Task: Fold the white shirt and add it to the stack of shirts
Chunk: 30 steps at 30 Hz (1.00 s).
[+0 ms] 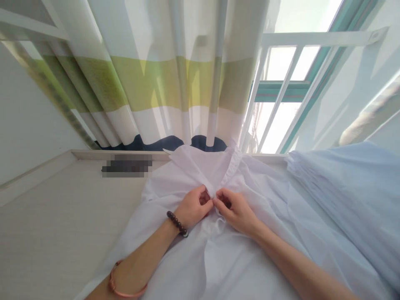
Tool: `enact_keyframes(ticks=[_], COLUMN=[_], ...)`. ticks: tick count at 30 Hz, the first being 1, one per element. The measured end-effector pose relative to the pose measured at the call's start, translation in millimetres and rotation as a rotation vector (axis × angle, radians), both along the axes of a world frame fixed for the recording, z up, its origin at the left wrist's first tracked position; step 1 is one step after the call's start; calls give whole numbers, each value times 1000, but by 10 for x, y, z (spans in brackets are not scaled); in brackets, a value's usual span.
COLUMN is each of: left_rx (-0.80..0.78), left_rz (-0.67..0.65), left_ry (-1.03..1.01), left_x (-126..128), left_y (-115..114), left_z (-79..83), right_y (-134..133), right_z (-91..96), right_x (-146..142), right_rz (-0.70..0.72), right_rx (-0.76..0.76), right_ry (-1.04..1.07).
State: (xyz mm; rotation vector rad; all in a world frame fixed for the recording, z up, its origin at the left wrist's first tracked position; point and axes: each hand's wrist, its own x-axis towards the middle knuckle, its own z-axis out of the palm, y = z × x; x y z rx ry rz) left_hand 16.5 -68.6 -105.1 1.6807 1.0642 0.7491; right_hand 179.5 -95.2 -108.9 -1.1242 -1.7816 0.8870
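Note:
A white garment point(178, 175) of thin cloth lies spread before me, its neck opening in a V at the far end and a gathered strip point(231, 166) along the right edge of that opening. At the point of the V, my left hand point(195, 204) pinches the cloth between thumb and fingers. My right hand point(234, 208) meets it there, also closed in a pinch on the garment, fingertips almost touching the left ones. The small spot between the fingertips is hidden, so I cannot make out any fastener.
A pile of folded white cloth point(353, 196) lies at the right. A blurred-out dark object point(126, 166) rests on the pale surface point(56, 233) at the left. Beyond the raised back edge hang striped curtains point(175, 83), beside a white railing point(281, 91) and a window.

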Motion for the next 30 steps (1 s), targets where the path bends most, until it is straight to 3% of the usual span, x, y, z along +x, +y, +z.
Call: enact_keyframes(ticks=[5, 9, 11, 15, 20, 24, 28, 30], left_rx=[-90, -99, -148, -282, -279, -262, -257, -243], left_rz=[-61, -1, 90, 392, 542, 530, 429, 427], left_ry=[-36, -64, -203, -679, -829, -835, -756, -721], left_x=[-42, -30, -31, -87, -158, -144, -114, -118], left_y=[16, 0, 10, 103, 201, 171, 152, 173], left_z=[50, 63, 70, 114, 174, 166, 105, 73], right_y=[-3, -2, 31, 130, 158, 121, 96, 107], right_z=[-5, -13, -13, -23, -47, -54, -52, -50], right_x=[-11, 0, 33, 112, 106, 85, 93, 97], right_rz=[-23, -61, -153, -327, -407, -418, -263, -268], right_rx=[-23, -29, -107, -266, -217, -199, -241, -247], right_ry=[-45, -25, 98, 492, 558, 569, 412, 405])
